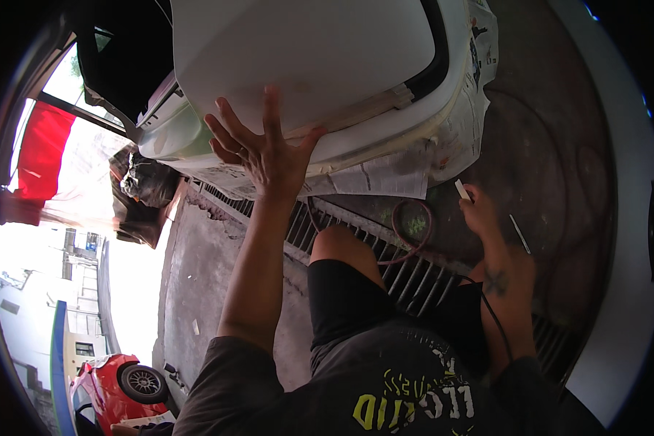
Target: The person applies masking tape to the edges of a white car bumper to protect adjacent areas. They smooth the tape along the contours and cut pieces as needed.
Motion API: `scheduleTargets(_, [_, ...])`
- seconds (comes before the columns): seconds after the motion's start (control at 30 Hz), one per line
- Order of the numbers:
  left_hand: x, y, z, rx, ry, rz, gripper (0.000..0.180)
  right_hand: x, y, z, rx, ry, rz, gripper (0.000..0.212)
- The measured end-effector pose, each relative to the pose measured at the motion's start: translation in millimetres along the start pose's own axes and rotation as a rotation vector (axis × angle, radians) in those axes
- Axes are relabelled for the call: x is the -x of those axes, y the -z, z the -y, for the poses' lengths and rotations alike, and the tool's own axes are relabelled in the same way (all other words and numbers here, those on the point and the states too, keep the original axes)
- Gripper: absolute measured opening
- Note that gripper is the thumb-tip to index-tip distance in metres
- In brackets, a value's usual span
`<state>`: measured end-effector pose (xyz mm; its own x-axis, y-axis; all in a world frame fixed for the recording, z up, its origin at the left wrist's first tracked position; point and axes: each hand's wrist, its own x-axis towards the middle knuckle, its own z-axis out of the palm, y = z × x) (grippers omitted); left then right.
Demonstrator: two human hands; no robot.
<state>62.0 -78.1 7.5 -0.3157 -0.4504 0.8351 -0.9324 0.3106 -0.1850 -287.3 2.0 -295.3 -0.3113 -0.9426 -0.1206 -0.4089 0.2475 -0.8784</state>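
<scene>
The pale car body panel [305, 54] stands in front of me at the top of the view, and my left hand [267, 156] is raised at its lower edge with the fingers spread apart, though I cannot tell whether they touch the surface. Well apart from it, low on my right, my right hand [478, 211] is closed around a small white flat piece [462, 190], just beyond the newspaper masking [385, 178] along the panel's underside. Below lie a reddish hose [431, 232] looped over a metal drain grate [414, 287] and the concrete floor [203, 291], with a red car [109, 389] farther off to my left.
</scene>
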Motion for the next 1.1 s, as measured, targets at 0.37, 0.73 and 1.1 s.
scheduleTargets(0.37, [5, -18, 3, 0.057, 0.028, -0.029, 0.133, 5, 13, -17, -0.065, 0.027, -0.058, 0.048])
scheduleTargets(0.73, [-6, 4, 42, 0.089, 0.158, -0.007, 0.148, 18, 16, -22, -0.065, -0.029, -0.03, 0.05])
scheduleTargets(1.1, [-6, -6, -1, 0.049, 0.147, -0.055, 0.143, 18, 30, -11, -0.066, 0.057, -0.012, 0.051])
